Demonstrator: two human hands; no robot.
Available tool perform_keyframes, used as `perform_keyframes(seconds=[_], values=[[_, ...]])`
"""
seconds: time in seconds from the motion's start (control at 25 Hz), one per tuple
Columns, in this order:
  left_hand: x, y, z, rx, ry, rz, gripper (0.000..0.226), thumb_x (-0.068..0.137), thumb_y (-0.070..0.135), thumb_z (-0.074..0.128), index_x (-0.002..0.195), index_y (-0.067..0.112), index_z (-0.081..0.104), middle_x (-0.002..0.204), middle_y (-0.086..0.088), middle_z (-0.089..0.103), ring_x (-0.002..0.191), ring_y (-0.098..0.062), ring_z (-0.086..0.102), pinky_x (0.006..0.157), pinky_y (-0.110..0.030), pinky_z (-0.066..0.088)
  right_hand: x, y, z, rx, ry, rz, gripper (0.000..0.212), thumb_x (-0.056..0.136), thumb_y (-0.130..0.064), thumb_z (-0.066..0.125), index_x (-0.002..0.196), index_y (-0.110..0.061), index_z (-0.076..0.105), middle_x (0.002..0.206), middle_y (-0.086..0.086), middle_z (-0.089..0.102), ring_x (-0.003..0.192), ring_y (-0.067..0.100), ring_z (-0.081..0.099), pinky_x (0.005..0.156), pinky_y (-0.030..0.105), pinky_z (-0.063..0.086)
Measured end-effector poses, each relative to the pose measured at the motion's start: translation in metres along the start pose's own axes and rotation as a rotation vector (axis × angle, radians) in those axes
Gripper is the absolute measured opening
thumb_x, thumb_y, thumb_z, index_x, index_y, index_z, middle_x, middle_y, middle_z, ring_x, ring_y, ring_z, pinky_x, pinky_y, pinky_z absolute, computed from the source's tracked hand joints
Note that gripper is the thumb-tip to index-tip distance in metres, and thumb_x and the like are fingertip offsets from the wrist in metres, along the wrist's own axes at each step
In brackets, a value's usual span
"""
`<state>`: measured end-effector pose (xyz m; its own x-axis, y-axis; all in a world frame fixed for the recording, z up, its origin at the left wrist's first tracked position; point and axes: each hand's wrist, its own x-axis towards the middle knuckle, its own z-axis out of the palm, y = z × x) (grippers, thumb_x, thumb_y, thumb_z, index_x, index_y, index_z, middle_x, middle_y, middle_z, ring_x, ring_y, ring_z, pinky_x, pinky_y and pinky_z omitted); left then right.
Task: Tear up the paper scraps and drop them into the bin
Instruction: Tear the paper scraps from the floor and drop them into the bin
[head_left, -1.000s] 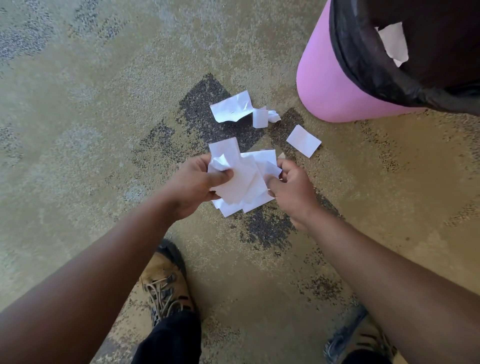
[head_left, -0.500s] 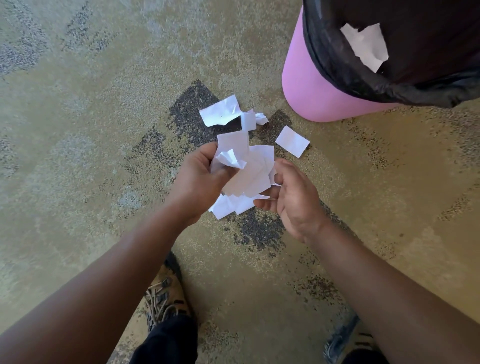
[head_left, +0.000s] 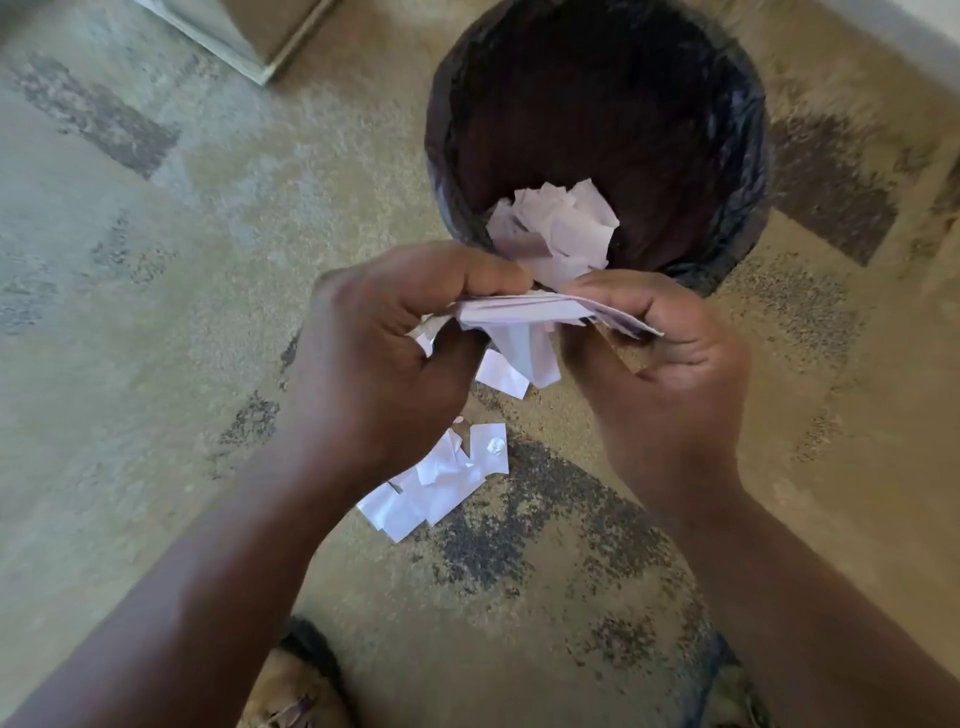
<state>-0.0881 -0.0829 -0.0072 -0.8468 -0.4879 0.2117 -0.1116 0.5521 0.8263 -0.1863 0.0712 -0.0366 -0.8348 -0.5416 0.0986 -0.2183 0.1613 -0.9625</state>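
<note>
While both hands pinch a paper wad (head_left: 524, 312), the bin (head_left: 748, 156) sits just beyond.
Left hand (head_left: 384, 353) and right hand (head_left: 670, 374) each grasp one end; torn scraps (head_left: 558, 228) lie inside the bin, more pieces (head_left: 436, 483) on the carpet (head_left: 156, 312) beneath the grip.

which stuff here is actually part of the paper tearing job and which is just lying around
Part of the job:
- wad of paper, held in the grip of the left hand and right hand
- loose scraps on the carpet
- scraps already in the bin
- bin with black liner

Just lying about:
- pale board at the top left
- the person's shoes
</note>
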Motion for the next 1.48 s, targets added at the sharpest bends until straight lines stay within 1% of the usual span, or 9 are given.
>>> perform_keyframes(seconds=[0.2, 0.4, 0.56, 0.76, 0.96, 1.08, 1.2, 1.32, 1.48], values=[[0.075, -0.003, 0.027, 0.235, -0.135, 0.286, 0.023, 0.081, 0.007, 0.06, 0.092, 0.011, 0.08, 0.088, -0.006, 0.079, 0.084, -0.028, 0.074, 0.07, -0.044, 0.056, 0.061, 0.003, -0.022, -0.488, -0.003, -0.159, 0.026, 0.086, -0.005, 0.062, 0.096, -0.019, 0.081, 0.087, -0.003, 0.076, 0.078, 0.018, 0.068, 0.062, 0.038, 0.05], [0.109, -0.006, 0.054, 0.586, -0.312, 0.085, 0.037, 0.083, 0.035, 0.045, 0.102, 0.027, 0.075, 0.084, -0.001, 0.072, 0.083, -0.031, 0.067, 0.066, -0.036, 0.047, 0.1, 0.011, -0.024, -0.737, -0.274, 0.036, 0.036, 0.079, -0.034, 0.045, 0.094, -0.02, 0.075, 0.083, 0.005, 0.07, 0.077, 0.032, 0.063, 0.061, 0.044, 0.049], [0.107, -0.028, 0.066, 0.764, -0.425, -0.003, 0.038, 0.084, 0.021, 0.069, 0.12, 0.025, 0.062, 0.104, -0.003, 0.073, 0.101, -0.032, 0.067, 0.091, -0.041, 0.045, 0.096, 0.017, -0.025, -0.757, -0.356, 0.188, 0.047, 0.087, -0.002, 0.053, 0.13, -0.015, 0.063, 0.122, 0.014, 0.07, 0.111, 0.042, 0.062, 0.088, 0.055, 0.054], [0.064, -0.042, 0.057, 0.416, 0.027, 0.129, 0.028, 0.079, 0.001, 0.055, 0.097, 0.013, 0.073, 0.098, -0.003, 0.071, 0.09, -0.03, 0.063, 0.083, -0.038, 0.047, 0.047, 0.027, -0.012, -0.584, -0.012, -0.243, 0.032, 0.086, 0.008, 0.055, 0.109, -0.002, 0.074, 0.104, 0.011, 0.076, 0.096, 0.033, 0.068, 0.083, 0.04, 0.054], [-0.009, -0.104, 0.053, 0.347, 0.186, -0.106, 0.024, 0.076, -0.006, 0.054, 0.095, 0.005, 0.066, 0.101, -0.012, 0.062, 0.096, -0.033, 0.056, 0.084, -0.041, 0.047, -0.004, 0.062, 0.017, -0.427, -0.226, -0.503, 0.027, 0.083, 0.013, 0.058, 0.096, 0.0, 0.078, 0.095, 0.013, 0.076, 0.086, 0.034, 0.07, 0.083, 0.039, 0.054], [-0.038, -0.169, 0.055, 0.482, -0.103, -0.504, 0.048, 0.084, 0.013, 0.066, 0.132, 0.017, 0.057, 0.14, -0.012, 0.05, 0.128, -0.04, 0.045, 0.105, -0.054, 0.044, -0.021, 0.105, 0.038, -0.54, -0.469, -0.253, 0.035, 0.084, 0.007, 0.058, 0.11, -0.006, 0.076, 0.108, 0.01, 0.075, 0.098, 0.034, 0.066, 0.087, 0.041, 0.054], [-0.054, -0.203, 0.063, 0.548, -0.369, -0.889, 0.093, 0.085, 0.042, 0.077, 0.159, 0.032, 0.021, 0.169, -0.009, 0.011, 0.154, -0.041, 0.01, 0.117, -0.06, 0.028, -0.02, 0.152, 0.056, -0.806, -0.76, 0.231, 0.055, 0.094, -0.007, 0.056, 0.147, -0.021, 0.051, 0.154, 0.004, 0.047, 0.137, 0.033, 0.043, 0.105, 0.05, 0.047], [-0.055, -0.221, 0.076, 0.472, -0.465, -0.982, 0.112, 0.081, 0.056, 0.079, 0.162, 0.039, 0.003, 0.171, -0.004, -0.01, 0.156, -0.04, -0.006, 0.118, -0.064, 0.024, -0.011, 0.181, 0.064, -0.919, -0.898, 0.547, 0.078, 0.096, -0.01, 0.052, 0.161, -0.034, 0.017, 0.172, 0.002, -0.001, 0.156, 0.035, 0.008, 0.114, 0.052, 0.038], [-0.041, -0.236, 0.093, 0.409, -0.533, -0.901, 0.115, 0.081, 0.054, 0.08, 0.161, 0.042, -0.002, 0.171, -0.006, -0.011, 0.156, -0.043, -0.007, 0.119, -0.064, 0.022, -0.013, 0.196, 0.07, -0.913, -0.946, 0.665, 0.09, 0.095, 0.002, 0.046, 0.162, -0.042, 0.003, 0.169, 0.004, -0.028, 0.156, 0.037, -0.02, 0.113, 0.05, 0.038]])
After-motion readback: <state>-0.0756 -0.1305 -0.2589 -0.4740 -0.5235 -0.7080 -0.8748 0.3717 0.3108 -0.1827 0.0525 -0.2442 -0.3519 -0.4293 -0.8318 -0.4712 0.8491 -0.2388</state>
